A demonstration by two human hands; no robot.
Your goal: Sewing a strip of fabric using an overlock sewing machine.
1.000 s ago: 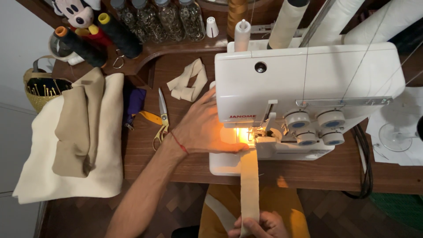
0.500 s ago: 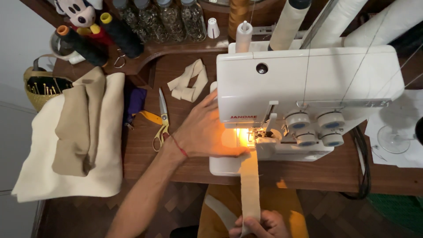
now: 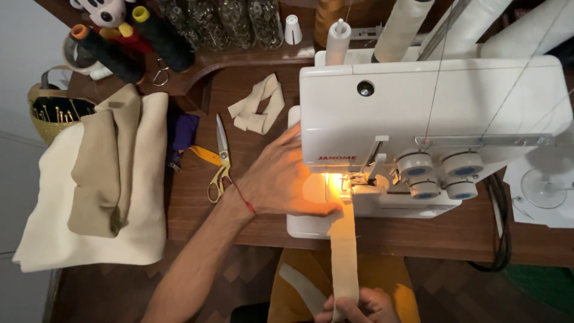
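Long beige fabric strip (image 3: 344, 251) ran near-to-far into white overlock sewing machine (image 3: 418, 131). Left hand (image 3: 281, 182) flat at far end; right hand (image 3: 359, 306) pinched near end.

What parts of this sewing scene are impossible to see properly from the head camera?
- Needle area, head view: washed out by the machine's lamp glare beside the left hand.
- Right hand: cut off by the bottom edge, pinching the fabric strip.
- Strip's far end: hidden under the white sewing machine.
- Glass jars: cropped by the top edge.
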